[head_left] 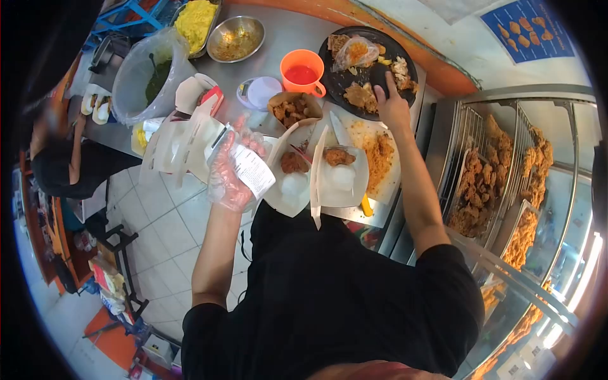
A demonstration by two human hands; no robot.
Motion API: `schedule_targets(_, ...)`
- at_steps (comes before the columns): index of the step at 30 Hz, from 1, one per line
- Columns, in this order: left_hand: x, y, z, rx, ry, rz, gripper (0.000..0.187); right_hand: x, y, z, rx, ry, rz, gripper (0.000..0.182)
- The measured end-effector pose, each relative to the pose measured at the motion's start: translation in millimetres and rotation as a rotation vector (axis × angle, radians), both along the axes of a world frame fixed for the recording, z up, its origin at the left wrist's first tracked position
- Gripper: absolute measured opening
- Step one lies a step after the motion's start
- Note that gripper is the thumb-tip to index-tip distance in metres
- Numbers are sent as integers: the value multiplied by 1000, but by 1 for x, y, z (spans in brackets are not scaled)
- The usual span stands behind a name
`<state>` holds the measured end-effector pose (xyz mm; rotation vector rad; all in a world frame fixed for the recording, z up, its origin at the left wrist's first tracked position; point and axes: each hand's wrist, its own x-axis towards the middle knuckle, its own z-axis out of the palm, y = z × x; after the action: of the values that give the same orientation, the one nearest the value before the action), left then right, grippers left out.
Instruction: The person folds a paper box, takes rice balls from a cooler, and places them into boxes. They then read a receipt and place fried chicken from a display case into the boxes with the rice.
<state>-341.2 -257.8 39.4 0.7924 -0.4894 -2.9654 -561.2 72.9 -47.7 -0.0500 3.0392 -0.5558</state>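
Observation:
My left hand, in a clear plastic glove, is closed on a white printed paper slip. Bare and with fingers apart, my right hand reaches over the black round plate, which holds chicken pieces and a plastic bag of food. Two open paper boxes, a left one and a right one, each hold white rice and a piece of fried chicken. A paper container of fried pieces stands behind them. A knife lies beside orange crumbs.
An orange mug, a metal bowl and a bag-lined tub stand at the back. More paper boxes are on the left. A glass cabinet of fried chicken borders the right. Another person stands far left.

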Motion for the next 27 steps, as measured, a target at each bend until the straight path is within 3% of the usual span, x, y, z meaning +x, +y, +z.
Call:
schedule_targets(3, -5, -4, 9, -52, 9, 81, 54, 37, 4, -19, 30, 58, -51, 65)
schedule_targets(4, -3, -6, 12, -63, 9, 110, 54, 46, 10, -34, 138, -159, -31, 65)
schedule_targets(7, -9, -13, 31, -93, 73, 182, 57, 5, 42, -43, -128, -137, -75, 62)
schedule_targets(11, -5, -12, 31, -123, 106, 158, 61, 23, -11, 30, -225, 17, -223, 64)
schedule_targets(14, -15, 3, 30, -99, 20, 126, 51, 38, -13, -62, -6, 47, 179, 63)
schedule_targets(16, -28, 15, 30, -78, 84, 49, 43, 16, 2, -74, -53, 52, 184, 63)
schedule_targets(18, -37, 25, 40, -96, 34, 39, 42, -14, 16, -54, -113, 14, 185, 64)
schedule_targets(22, -53, 32, 33, 16, 11, -93, 37, -22, 28, 21, 71, -241, -51, 69)
schedule_targets(25, -82, 63, 38, -54, -74, -189, 32, -36, 64, -34, 330, 5, -63, 68)
schedule_targets(26, -94, 77, 26, -37, 65, -251, 29, -24, 67, -49, 439, 431, -36, 54)
schedule_targets(27, -109, 92, 11, -21, 211, -303, 27, -18, 61, -44, -54, 374, -3, 48)
